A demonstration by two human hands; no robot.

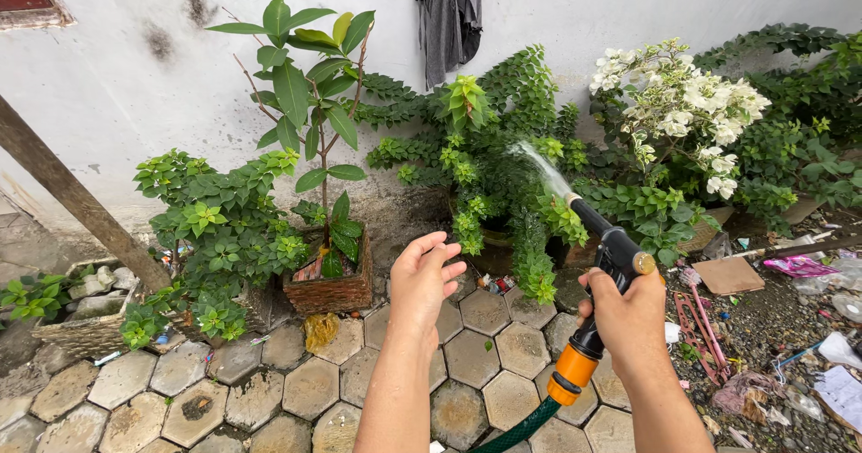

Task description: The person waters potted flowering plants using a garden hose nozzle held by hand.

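Black and orange, one hose spray gun (pixel 603 282) sits in the right hand (pixel 631 320), whose fingers are wrapped tight around its grip, the nozzle aimed up and left. One jet of water (pixel 544 168) leaves the tip toward the leafy bush (pixel 503 148) at the wall. One dark green hose (pixel 521 429) runs from the orange collar down to the lower edge of the paving. The left hand (pixel 422 282) hangs free over the paving, fingers loosely spread and slightly curled, holding nothing and touching nothing.

Hexagonal paving stones (pixel 305 386) carry the pots. Two woven baskets show: one (pixel 330 287) with a tall thin sapling (pixel 305 85) near the middle, and one (pixel 90 323) at the left edge filled with stones. One low green shrub (pixel 215 228) stands between them. One white-flowered bush (pixel 682 112) grows to the right. One grey cloth (pixel 449 13) hangs on the white wall (pixel 117 85), and one wooden pole (pixel 72 193) leans at the left. Scattered litter and a piece of cardboard (pixel 727 275) lie on the dark ground at the right edge. Nothing stands between the nozzle and the bush.
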